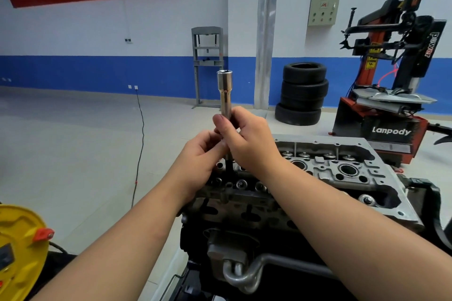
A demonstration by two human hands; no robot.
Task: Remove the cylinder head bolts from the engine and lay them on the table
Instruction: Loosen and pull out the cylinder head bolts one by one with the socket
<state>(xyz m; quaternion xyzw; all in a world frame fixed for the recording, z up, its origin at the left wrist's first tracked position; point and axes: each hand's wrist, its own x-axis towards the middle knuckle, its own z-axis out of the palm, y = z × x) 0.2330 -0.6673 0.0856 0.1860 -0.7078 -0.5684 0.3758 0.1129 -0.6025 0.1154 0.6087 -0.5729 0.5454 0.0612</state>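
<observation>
Both hands held the long chrome socket tube [224, 90] upright above the grey aluminium cylinder head [325, 168], at its left end. My right hand [247, 142] curled round the shaft; my left hand [200, 154] pinched it just below. A dark bolt shank [229, 166] hung beneath, axis vertical, over its bore. No table in view

Both forearms extended forward, left hand [204, 151] and right hand [247, 139] clasped together, fingers curled
</observation>
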